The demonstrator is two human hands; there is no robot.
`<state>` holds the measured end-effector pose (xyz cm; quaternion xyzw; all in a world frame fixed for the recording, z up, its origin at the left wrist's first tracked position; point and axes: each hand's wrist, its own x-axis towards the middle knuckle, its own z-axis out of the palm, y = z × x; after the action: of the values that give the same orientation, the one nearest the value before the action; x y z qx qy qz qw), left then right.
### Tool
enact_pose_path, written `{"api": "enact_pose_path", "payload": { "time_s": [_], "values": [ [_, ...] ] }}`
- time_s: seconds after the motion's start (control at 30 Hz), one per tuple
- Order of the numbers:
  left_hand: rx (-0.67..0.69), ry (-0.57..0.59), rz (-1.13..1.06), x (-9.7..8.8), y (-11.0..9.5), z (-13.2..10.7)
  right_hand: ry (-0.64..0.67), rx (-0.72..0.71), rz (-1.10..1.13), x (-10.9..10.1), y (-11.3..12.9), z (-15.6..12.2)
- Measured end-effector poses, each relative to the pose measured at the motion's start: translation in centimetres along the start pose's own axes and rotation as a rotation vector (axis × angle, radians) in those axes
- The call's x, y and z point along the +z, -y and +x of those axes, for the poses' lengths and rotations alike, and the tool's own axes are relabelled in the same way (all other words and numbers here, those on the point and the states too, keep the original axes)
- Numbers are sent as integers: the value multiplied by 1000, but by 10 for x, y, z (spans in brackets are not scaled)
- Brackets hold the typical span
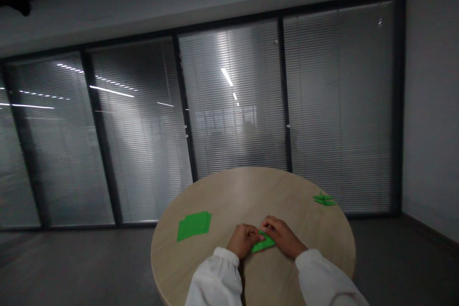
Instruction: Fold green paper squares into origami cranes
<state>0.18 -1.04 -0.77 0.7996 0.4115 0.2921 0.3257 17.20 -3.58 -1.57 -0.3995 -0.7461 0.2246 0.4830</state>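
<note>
A piece of green paper (264,244) lies on the round table between my two hands, and it looks folded. My left hand (245,239) pinches its upper left part, fingers curled and thumb on the paper. From the other side my right hand (281,235) closes on the upper edge, its fingertips close to those of the left. Part of the paper is hidden under the fingers. To the left rests a loose stack of flat green paper sheets (194,225). Several small folded green paper pieces (324,199) sit near the table's right edge.
The round wood-patterned table (247,191) has a curved edge on all visible sides. Behind it stands a glass partition with blinds (236,143) and dark frames. A pale wall (430,105) rises at the right, above a grey floor (107,263).
</note>
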Motion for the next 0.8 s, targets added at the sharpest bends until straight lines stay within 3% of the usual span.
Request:
{"api": "enact_pose_path", "payload": {
  "time_s": [0.37, 0.53, 0.8],
  "values": [
    [-2, -76, 37, -1, -6, 0, -26, 79, 64, 3, -6, 3],
    [-25, -51, 1, 0, -5, 1, -59, 36, 59, 5, -7, 4],
    [-45, 3, -161, 5, 1, 3, -87, -78, -151, 9, -3, 4]
  ]
}}
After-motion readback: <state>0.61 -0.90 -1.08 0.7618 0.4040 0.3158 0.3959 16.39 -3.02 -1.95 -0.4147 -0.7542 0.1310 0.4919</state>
